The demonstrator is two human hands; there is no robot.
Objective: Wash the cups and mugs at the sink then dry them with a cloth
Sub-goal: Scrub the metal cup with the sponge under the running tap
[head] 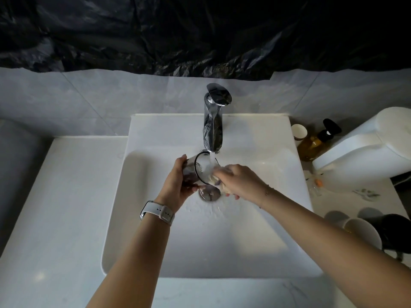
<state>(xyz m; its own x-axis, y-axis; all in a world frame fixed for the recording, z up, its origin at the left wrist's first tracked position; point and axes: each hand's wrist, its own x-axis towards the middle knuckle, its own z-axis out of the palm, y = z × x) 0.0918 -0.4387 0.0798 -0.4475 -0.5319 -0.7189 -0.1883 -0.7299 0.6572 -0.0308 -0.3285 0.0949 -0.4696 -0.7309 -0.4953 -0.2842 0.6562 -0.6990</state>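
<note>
While tilted under water, cup [195,168] in left hand [178,185].

- The single head-worn view looks forward and steeply down from above the near edge of the white rectangular ceramic sink [278,138].
- It faces the grey tiled back wall [89,98], with the chrome single-lever tap [213,127] near centre.
- Both forearms reach in from the bottom edge, close to the lens.
- Wide-angle bowing curves the white marble-patterned counter [55,207] at the edges.
</note>
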